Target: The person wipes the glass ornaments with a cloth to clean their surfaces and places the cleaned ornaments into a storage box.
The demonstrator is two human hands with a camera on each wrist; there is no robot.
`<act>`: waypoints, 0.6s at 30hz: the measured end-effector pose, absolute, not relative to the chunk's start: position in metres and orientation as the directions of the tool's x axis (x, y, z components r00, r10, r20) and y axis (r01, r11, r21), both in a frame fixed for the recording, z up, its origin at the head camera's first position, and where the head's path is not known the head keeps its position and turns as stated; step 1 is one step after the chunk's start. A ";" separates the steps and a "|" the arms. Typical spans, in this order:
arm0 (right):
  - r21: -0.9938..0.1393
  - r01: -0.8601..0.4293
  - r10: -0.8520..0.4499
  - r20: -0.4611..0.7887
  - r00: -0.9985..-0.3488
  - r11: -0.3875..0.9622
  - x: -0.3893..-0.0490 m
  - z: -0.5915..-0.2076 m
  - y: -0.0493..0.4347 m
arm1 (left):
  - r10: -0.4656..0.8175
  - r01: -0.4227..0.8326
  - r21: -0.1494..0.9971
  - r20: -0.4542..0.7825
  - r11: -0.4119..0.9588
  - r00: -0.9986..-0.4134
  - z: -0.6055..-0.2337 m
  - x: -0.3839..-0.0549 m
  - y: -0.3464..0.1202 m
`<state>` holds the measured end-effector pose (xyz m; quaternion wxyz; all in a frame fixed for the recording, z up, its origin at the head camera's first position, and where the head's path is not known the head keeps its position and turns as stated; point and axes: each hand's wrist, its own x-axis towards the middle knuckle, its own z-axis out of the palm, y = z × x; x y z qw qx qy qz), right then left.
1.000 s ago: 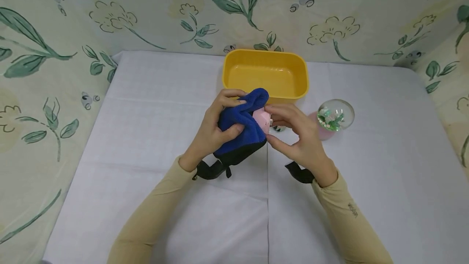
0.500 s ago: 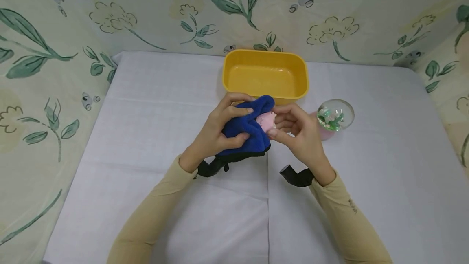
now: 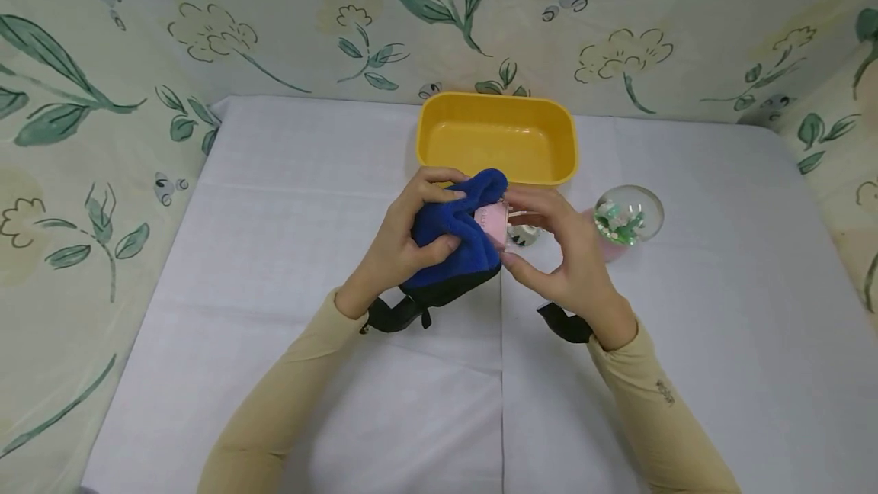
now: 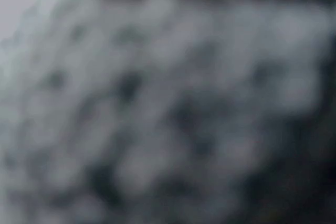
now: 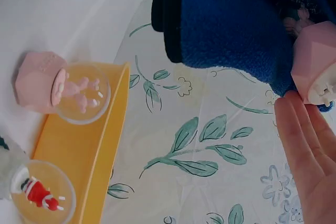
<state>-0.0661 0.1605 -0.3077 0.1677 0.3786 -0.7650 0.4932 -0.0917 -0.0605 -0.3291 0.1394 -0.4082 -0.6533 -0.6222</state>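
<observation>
In the head view my left hand (image 3: pixel 396 244) grips a blue cloth (image 3: pixel 435 223) with a black underside, bunched round a snow globe. The snow globe's pink base (image 3: pixel 491 224) sticks out at the cloth's right side. My right hand (image 3: pixel 578 254) holds this base between thumb and fingertips. From the right wrist, the faceted pink base (image 5: pixel 314 64) shows with fingers (image 5: pixel 296 124) against it. A small pink figure (image 5: pixel 300 22) sits by the cloth's fold; most of the dome is hidden. A blurred grey surface (image 4: pixel 157 103) fills the left wrist view.
Behind the hands stands a yellow basin (image 3: pixel 497 139). A snow globe with green and white decoration (image 3: pixel 627 218) is to the right, and a whitish object (image 3: pixel 524 235) is partly hidden below the hands. The right wrist view shows a red-figure globe (image 5: pixel 42 192) and a pink-based one (image 5: pixel 42 82).
Both hands with cloth and globe shifted slightly down and right, then back up and left. The pink base turned between the right fingers, and the whitish object below shows again.
</observation>
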 end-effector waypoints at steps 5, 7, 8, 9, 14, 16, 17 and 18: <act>-0.496 -0.816 -0.437 0.689 -0.578 0.297 -0.065 -0.304 0.159 | 0.364 0.682 0.722 0.669 -0.116 -0.647 -0.329 -0.092 -0.061; -0.498 -0.815 -0.420 0.698 -0.580 0.298 -0.065 -0.305 0.159 | 0.374 0.687 0.717 0.673 -0.119 -0.637 -0.328 -0.092 -0.061; -0.505 -0.811 -0.406 0.702 -0.585 0.295 -0.065 -0.306 0.159 | 0.378 0.691 0.713 0.676 -0.118 -0.633 -0.328 -0.091 -0.061; -0.518 -0.806 -0.394 0.703 -0.592 0.288 -0.065 -0.307 0.159 | 0.381 0.698 0.707 0.681 -0.116 -0.626 -0.328 -0.091 -0.061; -0.637 -0.736 -0.342 0.656 -0.673 0.228 -0.065 -0.312 0.160 | 0.400 0.733 0.670 0.707 -0.114 -0.584 -0.325 -0.091 -0.061; -0.695 -0.689 -0.319 0.619 -0.718 0.203 -0.066 -0.314 0.160 | 0.411 0.742 0.658 0.715 -0.124 -0.565 -0.325 -0.091 -0.060; -0.729 -0.660 -0.307 0.595 -0.743 0.185 -0.066 -0.315 0.160 | 0.416 0.746 0.654 0.718 -0.129 -0.558 -0.325 -0.091 -0.060; -0.761 -0.627 -0.292 0.569 -0.769 0.168 -0.066 -0.316 0.160 | 0.420 0.749 0.649 0.722 -0.134 -0.550 -0.325 -0.091 -0.059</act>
